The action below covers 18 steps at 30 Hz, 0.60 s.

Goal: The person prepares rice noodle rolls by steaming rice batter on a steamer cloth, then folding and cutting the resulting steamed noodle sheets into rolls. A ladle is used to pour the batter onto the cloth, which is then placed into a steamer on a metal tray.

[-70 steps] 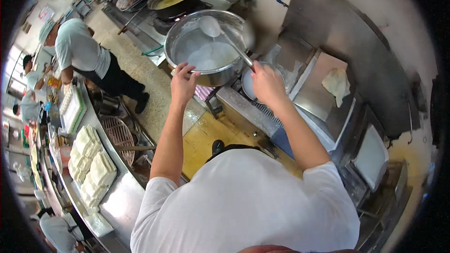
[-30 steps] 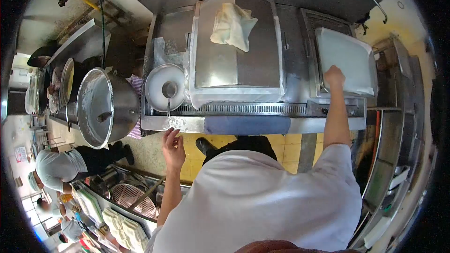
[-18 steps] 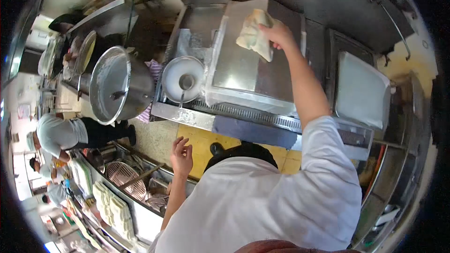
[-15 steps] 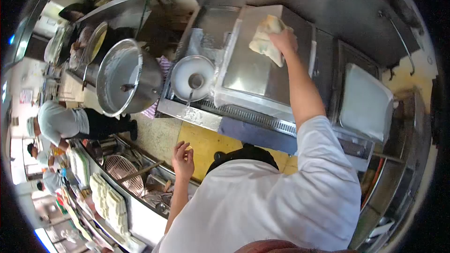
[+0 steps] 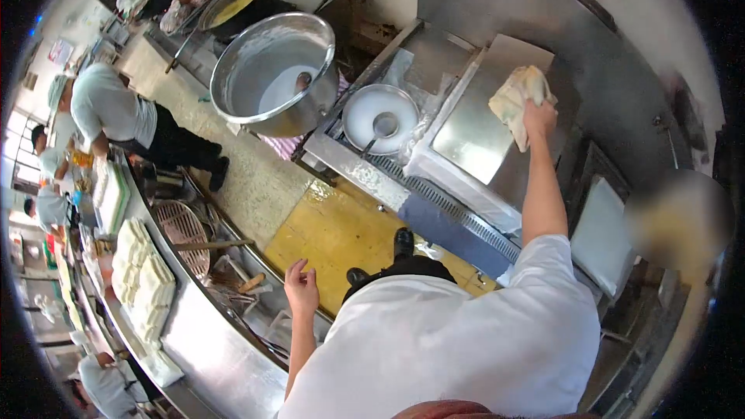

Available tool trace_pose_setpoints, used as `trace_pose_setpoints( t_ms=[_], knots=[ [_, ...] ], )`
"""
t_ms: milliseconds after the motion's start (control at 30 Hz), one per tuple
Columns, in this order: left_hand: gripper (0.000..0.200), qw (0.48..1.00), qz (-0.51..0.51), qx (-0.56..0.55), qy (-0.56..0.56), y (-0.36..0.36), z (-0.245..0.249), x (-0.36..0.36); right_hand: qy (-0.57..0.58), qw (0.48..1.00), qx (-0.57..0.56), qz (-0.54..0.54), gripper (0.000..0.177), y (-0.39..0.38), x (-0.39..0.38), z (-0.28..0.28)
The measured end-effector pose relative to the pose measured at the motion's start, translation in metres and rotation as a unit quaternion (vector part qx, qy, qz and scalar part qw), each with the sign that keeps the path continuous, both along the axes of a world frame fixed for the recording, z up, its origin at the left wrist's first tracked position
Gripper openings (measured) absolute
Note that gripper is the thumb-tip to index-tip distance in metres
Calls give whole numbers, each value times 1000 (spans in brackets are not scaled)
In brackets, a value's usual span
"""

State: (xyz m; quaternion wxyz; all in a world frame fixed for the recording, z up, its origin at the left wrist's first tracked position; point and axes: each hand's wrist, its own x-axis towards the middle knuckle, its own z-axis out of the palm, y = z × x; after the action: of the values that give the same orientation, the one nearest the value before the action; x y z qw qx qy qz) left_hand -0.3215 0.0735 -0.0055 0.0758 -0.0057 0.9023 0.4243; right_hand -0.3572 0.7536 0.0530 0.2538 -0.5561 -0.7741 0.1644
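At the far end of my outstretched arm, my right hand (image 5: 541,118) grips a crumpled cream cloth (image 5: 512,101). The cloth rests on the sloping top of a stainless steel cover (image 5: 475,141), towards its far right side. My left hand (image 5: 301,287) hangs away from the counter, above the yellow floor, with loosely bent fingers apart and nothing held. Left of the steel cover sits a round metal pan (image 5: 358,109) of white liquid, with a ladle (image 5: 384,126) lying in it.
A large steel pot (image 5: 268,118) holding white liquid stands left of the pan. A white-covered tray (image 5: 601,233) leans at right. Behind my left hand runs a steel counter (image 5: 225,345) with white stacks (image 5: 143,275). A co-worker (image 5: 116,112) stands at left, others beyond.
The view has turned, so the counter appears shifted right and tilted. My right hand, still holding the cloth, has moved over the steel cover towards its far right. My left hand stays empty.
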Motion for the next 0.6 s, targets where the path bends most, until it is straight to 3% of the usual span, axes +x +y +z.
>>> trace_pose_setpoints(
  t_ms=[167, 300, 367, 433, 533, 600],
  knots=[
    [27, 1000, -5, 17, 8, -21, -6, 6, 30, 996, 88, 1, 50, -71, 22, 73],
    [27, 999, -28, 44, 16, -36, -4, -10, 150, 971, 174, 60, 49, -109, 44, 154],
    [28, 997, -40, 49, 46, -49, -7, -18, 189, 943, 256, 101, 44, -129, 54, 202],
    [27, 995, -41, 59, 64, -58, 6, -20, 282, 910, 259, 158, 41, -175, 61, 256],
    [29, 992, -24, 95, 85, -78, 14, -13, 320, 881, 296, 183, 36, -218, 68, 305],
    [30, 990, -1, 106, 94, -97, 14, -2, 447, 813, 269, 258, 34, -273, 68, 330]
  ],
)
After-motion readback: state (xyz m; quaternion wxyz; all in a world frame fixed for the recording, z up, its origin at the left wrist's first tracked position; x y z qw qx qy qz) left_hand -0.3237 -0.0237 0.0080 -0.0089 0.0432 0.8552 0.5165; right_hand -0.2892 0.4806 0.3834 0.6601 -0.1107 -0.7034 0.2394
